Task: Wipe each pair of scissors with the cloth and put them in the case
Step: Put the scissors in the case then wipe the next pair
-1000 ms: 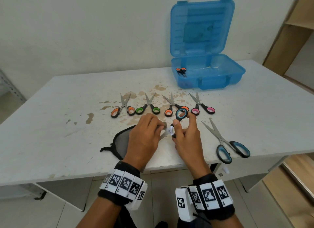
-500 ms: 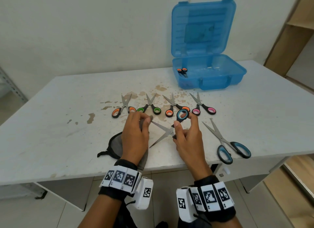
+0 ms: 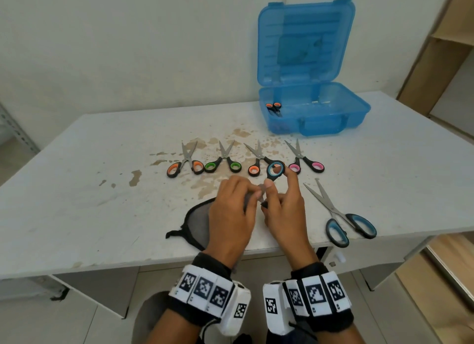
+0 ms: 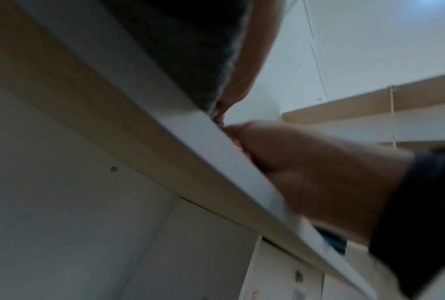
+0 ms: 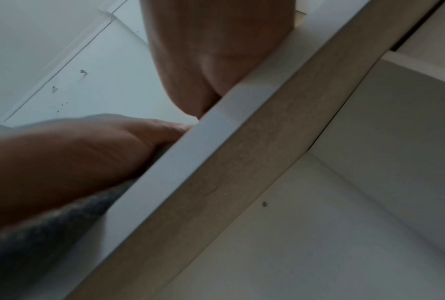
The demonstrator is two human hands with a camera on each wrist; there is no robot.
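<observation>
Fingers point(image 3: 266, 189) hold one scissors point(image 3: 275, 169); five on table point(image 3: 77, 179).

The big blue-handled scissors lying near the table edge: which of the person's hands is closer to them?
Right. The right hand is just left of the big blue-handled scissors; the left hand is farther away, beyond the right hand, gripping the cloth.

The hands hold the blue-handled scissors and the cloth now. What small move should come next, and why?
Probably draw the cloth outward along the blades again. The left hand pinches it right at the blue-handled scissors, gripped in the right hand, so wiping looks unfinished; the case can wait.
</observation>
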